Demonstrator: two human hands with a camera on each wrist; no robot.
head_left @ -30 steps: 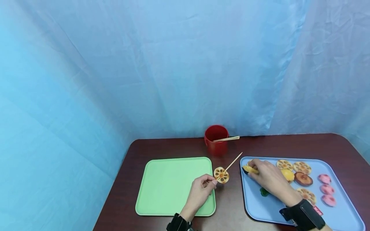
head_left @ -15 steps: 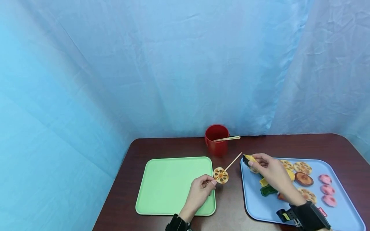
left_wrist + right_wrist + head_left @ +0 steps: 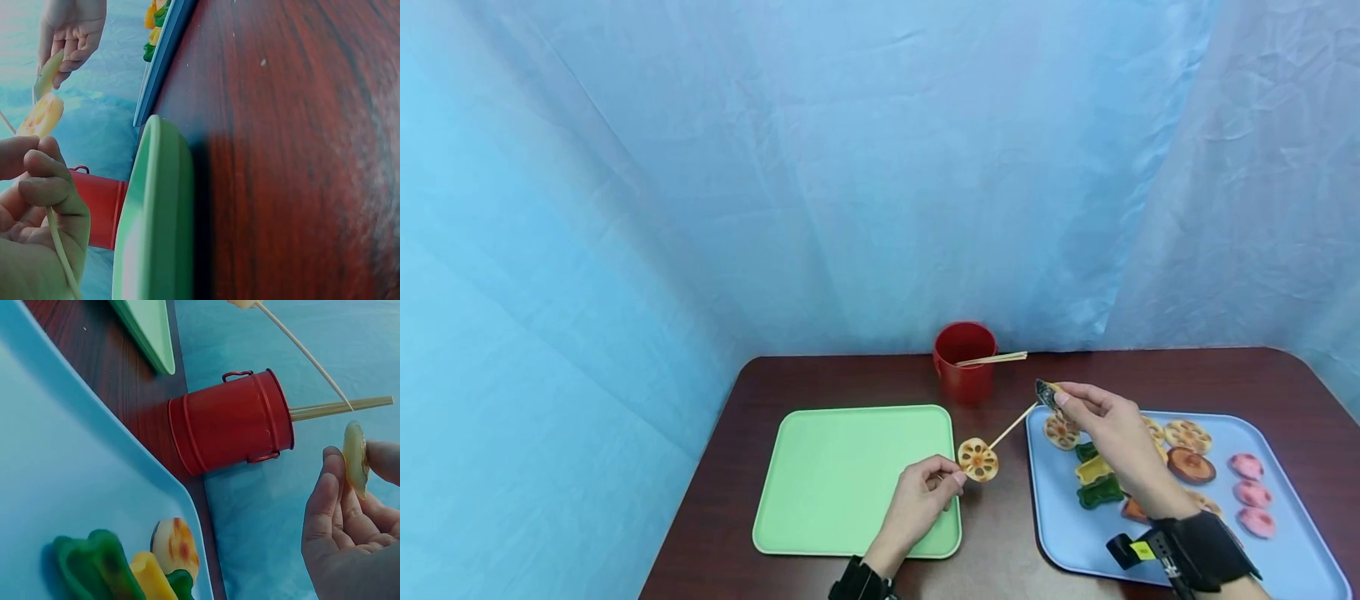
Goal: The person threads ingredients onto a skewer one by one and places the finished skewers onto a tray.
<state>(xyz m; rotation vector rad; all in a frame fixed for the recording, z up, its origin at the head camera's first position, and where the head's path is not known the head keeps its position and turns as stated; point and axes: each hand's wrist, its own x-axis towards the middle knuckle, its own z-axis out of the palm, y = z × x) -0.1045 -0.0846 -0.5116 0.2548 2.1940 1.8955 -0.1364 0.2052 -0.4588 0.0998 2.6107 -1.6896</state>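
Observation:
My left hand [image 3: 921, 496] pinches a wooden skewer [image 3: 1011, 427] that carries one lotus root slice [image 3: 978, 460]. The skewer's bare end points up and right, and its lower part crosses the palm in the left wrist view. Between thumb and fingers, my right hand [image 3: 1112, 437] pinches a yellow slice with a dark rind [image 3: 1046, 394], held above the blue tray's far left corner. In the right wrist view this thin slice [image 3: 355, 459] stands on edge, with the skewer tip [image 3: 349, 405] very close to its top. I cannot tell whether they touch.
On the blue tray [image 3: 1075, 558] lie lotus root slices [image 3: 1187, 436], green pepper pieces [image 3: 1100, 492], a mushroom slice [image 3: 1191, 466] and pink pieces [image 3: 1252, 493]. A green tray [image 3: 842, 483] sits at left. Behind stands a red bucket [image 3: 966, 379] with skewers [image 3: 1000, 358].
My right hand has lifted the yellow slice off the blue tray and turned it up toward the skewer's tip. A lotus slice and pepper pieces beneath are uncovered. My left hand has barely moved.

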